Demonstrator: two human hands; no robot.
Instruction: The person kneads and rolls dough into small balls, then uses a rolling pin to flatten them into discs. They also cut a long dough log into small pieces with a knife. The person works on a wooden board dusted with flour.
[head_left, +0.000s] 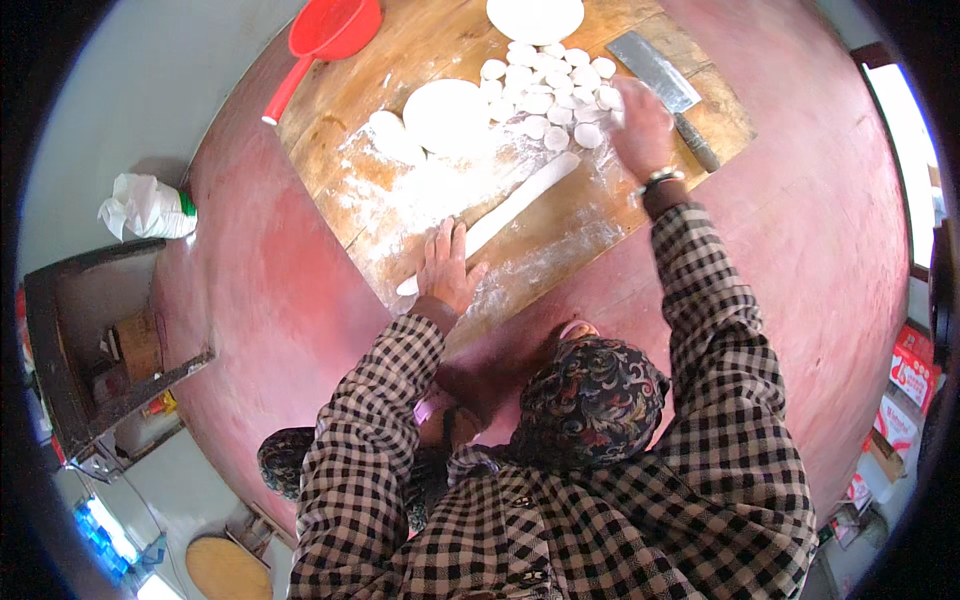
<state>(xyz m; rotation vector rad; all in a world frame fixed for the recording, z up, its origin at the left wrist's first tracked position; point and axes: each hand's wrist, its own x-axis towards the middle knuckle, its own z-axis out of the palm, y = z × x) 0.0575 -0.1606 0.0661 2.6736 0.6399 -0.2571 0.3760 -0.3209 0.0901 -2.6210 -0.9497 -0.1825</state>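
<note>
A long rope of white dough lies diagonally across the floured wooden board. My left hand rests flat over the rope's near-left part, its fingers apart; a short end shows beyond the hand. Several small dough pieces, roughly round and flattened, lie clustered at the far right. My right hand is at that cluster's right edge, blurred, so whether it holds a piece cannot be told. To the right of that hand lies a cleaver with a dark handle. A large pale dough mass and a smaller lump appear overexposed.
At the board's far left corner stands a red plastic dipper, its handle overhanging the edge. A white round object is at the far edge. Reddish floor surrounds the board. A white sack and a dark wooden cabinet stand left.
</note>
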